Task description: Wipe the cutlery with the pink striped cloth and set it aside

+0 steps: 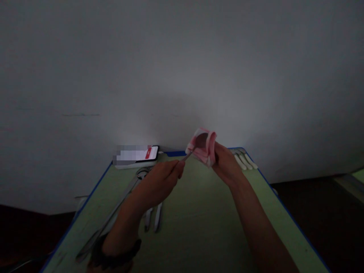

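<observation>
My left hand (163,182) is closed around the thin handle of a metal spoon (201,140), which points up and to the right. A pink and white cloth (206,154) is wrapped partly about the spoon's dark bowl, touching it. Behind that cloth, my right hand (226,163) grips it from the right side; some of its fingers are hidden. Both hands are raised over the far part of the table (199,220).
A lit phone (136,154) rests at the table's back left corner. Long metal utensils (121,203) lie along the left side, partly behind my left arm, with metal handles (157,218) beside them. Several white-handled utensils (247,161) lie back right. A wall (182,76) stands behind.
</observation>
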`<state>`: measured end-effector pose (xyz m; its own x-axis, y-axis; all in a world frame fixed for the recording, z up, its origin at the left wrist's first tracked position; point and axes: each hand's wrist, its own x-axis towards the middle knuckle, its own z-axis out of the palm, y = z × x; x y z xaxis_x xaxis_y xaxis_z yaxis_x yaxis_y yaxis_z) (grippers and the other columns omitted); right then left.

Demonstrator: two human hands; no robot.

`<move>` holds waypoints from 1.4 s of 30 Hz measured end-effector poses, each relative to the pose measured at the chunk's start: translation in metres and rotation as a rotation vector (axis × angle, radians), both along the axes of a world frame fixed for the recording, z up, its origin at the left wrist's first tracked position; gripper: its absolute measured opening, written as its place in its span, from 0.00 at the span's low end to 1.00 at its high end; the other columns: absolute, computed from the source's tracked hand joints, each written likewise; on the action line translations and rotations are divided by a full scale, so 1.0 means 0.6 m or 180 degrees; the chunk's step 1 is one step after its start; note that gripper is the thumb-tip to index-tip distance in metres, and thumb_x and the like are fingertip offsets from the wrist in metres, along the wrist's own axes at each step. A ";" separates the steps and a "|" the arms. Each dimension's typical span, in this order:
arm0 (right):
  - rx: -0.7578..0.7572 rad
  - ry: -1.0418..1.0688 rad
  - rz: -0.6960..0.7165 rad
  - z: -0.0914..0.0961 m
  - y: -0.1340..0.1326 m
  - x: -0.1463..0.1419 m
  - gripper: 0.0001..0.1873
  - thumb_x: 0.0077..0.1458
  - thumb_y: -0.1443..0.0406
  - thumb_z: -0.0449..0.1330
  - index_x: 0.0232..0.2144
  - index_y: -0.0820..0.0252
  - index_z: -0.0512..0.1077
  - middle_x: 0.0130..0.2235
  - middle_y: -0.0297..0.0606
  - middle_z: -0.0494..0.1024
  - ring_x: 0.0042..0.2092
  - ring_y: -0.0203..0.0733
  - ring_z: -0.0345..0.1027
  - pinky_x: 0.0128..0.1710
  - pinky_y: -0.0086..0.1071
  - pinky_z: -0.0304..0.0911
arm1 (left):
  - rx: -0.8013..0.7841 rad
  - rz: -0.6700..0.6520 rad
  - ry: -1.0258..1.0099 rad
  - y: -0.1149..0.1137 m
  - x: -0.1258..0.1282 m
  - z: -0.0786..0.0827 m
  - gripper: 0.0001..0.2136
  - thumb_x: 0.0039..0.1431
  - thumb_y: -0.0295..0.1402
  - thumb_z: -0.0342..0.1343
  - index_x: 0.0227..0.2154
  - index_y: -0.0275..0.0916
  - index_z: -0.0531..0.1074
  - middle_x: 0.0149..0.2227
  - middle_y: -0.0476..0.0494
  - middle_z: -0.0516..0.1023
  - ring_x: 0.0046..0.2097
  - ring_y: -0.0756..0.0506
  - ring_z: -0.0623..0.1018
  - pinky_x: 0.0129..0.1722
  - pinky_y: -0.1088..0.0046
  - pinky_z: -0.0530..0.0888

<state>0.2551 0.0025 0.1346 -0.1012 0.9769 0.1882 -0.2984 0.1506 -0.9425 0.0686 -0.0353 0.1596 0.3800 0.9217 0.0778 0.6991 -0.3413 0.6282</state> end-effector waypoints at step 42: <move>0.0097 -0.0466 -0.1093 0.011 -0.009 0.008 0.16 0.41 0.54 0.64 0.25 0.62 0.74 0.23 0.33 0.73 0.24 0.34 0.64 0.24 0.29 0.58 | -0.1181 -0.0682 -0.0697 -0.013 0.034 -0.004 0.22 0.64 0.46 0.35 0.26 0.38 0.66 0.19 0.54 0.60 0.21 0.53 0.62 0.20 0.79 0.61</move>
<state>0.2599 -0.0027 0.1410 0.2035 0.9528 0.2255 -0.0880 0.2471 -0.9650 0.0890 -0.0431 0.1571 0.5760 0.8050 -0.1421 0.4752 -0.1884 0.8595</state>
